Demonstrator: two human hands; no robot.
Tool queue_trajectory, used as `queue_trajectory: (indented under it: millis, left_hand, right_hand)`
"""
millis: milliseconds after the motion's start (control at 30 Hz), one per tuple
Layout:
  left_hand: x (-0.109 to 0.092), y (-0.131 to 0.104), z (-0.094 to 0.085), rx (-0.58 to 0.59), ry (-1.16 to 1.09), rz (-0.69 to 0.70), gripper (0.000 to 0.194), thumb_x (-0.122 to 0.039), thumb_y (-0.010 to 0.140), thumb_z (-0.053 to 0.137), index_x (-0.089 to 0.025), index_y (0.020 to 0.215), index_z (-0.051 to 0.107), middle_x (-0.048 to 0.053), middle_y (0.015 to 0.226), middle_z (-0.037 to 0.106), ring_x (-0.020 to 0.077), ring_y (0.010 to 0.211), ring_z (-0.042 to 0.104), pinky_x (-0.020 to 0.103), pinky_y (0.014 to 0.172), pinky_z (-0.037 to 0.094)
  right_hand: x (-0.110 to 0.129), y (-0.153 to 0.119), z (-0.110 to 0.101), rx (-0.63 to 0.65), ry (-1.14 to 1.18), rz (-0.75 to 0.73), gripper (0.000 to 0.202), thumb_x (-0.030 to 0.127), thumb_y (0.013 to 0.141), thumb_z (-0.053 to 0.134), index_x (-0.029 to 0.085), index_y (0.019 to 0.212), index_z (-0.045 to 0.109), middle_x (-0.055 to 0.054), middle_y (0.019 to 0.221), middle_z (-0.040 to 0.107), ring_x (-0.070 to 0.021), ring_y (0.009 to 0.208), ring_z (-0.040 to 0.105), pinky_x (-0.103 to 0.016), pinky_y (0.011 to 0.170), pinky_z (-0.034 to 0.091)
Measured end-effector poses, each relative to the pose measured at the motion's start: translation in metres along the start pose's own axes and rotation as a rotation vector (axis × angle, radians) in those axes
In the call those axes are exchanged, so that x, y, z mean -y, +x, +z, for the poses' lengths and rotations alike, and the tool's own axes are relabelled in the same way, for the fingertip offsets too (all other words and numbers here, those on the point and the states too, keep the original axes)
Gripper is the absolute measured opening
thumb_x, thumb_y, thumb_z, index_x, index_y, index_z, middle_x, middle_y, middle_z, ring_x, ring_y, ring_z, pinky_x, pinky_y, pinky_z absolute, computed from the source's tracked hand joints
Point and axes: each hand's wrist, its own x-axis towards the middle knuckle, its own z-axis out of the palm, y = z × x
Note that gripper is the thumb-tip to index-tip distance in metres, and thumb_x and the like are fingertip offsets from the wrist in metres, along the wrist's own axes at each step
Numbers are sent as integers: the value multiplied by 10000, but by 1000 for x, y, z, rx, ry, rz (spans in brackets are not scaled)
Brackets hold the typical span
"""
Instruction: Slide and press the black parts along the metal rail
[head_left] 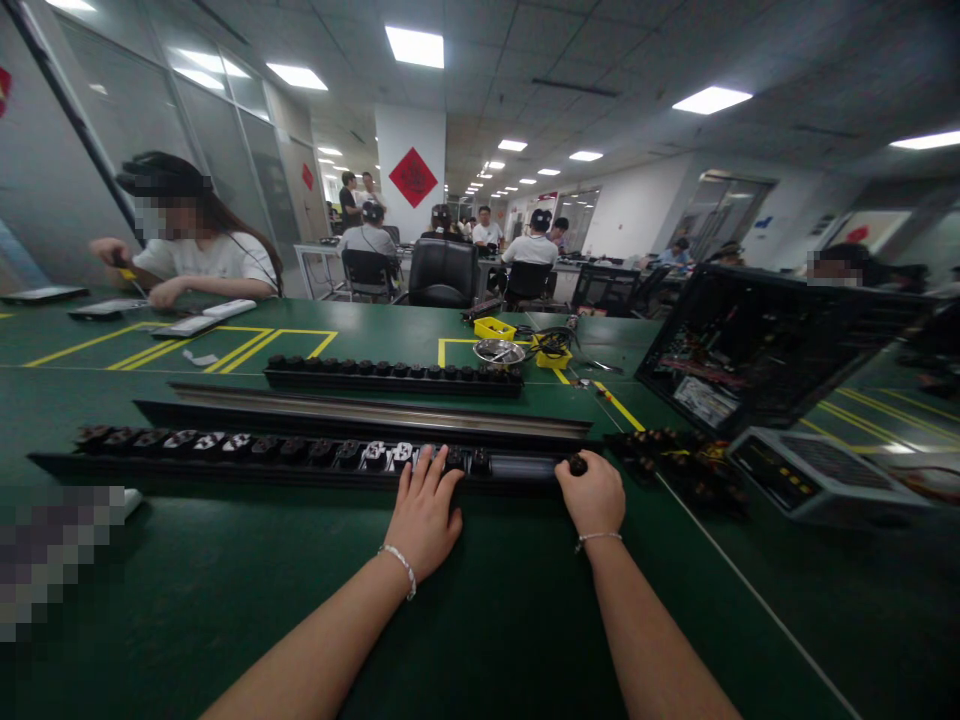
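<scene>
A long black power strip housing (71, 464) lies across the green table, with a row of black and white socket modules (294, 450) in it. My left hand (429, 505) rests on the row from above, its fingers stretched out, next to a white module. At the strip's right end, my right hand (596, 492) is closed around a small dark round piece (577, 464); its exact kind does not show. Between the hands lies a smooth, bare stretch of the strip (525, 469). Just behind runs a long black cover rail (375, 408).
Further back sit another strip with a socket row (390, 378), a metal bowl (499, 352) and yellow bins (495, 328). To the right stand an open computer case (739, 345) and a power supply unit (817, 475). A co-worker (199, 235) handles a tool at the far left.
</scene>
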Motion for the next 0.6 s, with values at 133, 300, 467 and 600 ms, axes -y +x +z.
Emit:
queue_trajectory:
  millis: [133, 300, 467, 600]
  left_hand:
    - [0, 0, 0, -1, -5, 3, 422, -187, 759, 529, -234, 1178, 534, 70, 1470, 353, 282, 1405, 144, 525, 1112, 227]
    - [1, 0, 0, -6, -4, 4, 418, -191, 762, 528, -237, 1178, 537, 70, 1469, 354, 282, 1402, 155, 527, 1108, 236]
    - [0, 0, -1, 1, -9, 6, 420, -195, 765, 528, -239, 1182, 536, 68, 1473, 347, 279, 1405, 145, 528, 1111, 230]
    - [0, 0, -1, -7, -2, 5, 426, -189, 759, 533, -239, 1182, 539, 68, 1470, 352, 277, 1404, 148, 526, 1109, 238]
  right_hand:
    - [-5, 3, -2, 12, 31, 52, 316, 322, 742, 487, 137, 944, 645, -128, 1064, 643, -250, 950, 566, -330, 825, 412]
    - [-9, 5, -5, 26, 65, 109, 320, 346, 745, 479, 155, 939, 648, -122, 1028, 651, -237, 899, 579, -313, 761, 421]
    - [-9, 7, -8, 77, 54, 188, 356, 380, 748, 475, 169, 977, 646, -106, 919, 670, -238, 838, 598, -313, 690, 423]
    - [-12, 9, -8, 80, 60, 214, 385, 402, 744, 479, 166, 998, 648, -108, 895, 676, -239, 792, 607, -319, 663, 427]
